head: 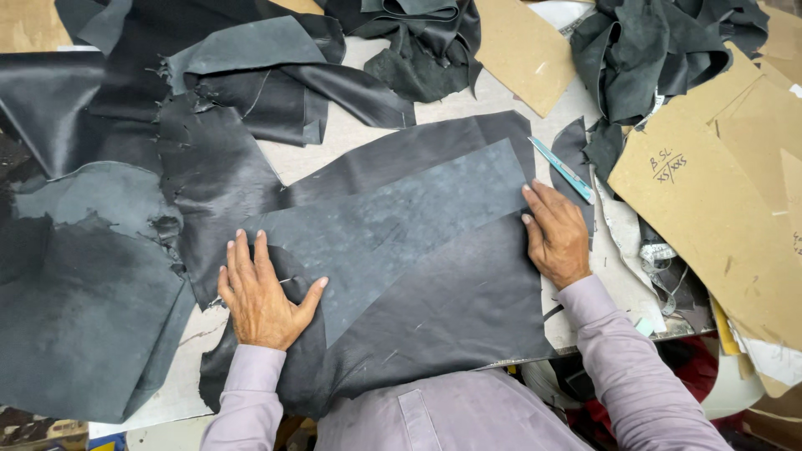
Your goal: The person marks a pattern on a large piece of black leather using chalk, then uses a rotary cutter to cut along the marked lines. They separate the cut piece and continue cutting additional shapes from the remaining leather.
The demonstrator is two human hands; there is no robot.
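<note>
Table [376, 146] strewn with dark leather scraps and cardboard patterns [710, 209]. I press my left hand [261, 292] and right hand [555, 234] flat, fingers spread (gripping nothing), on the grey leather sheet [401, 225] at centre. The sheet may slip or crease under uneven pressure; the blade [564, 169] lies near my right fingertips.

One head-worn view — looking steeply down, close over the worktable [434, 108].
</note>
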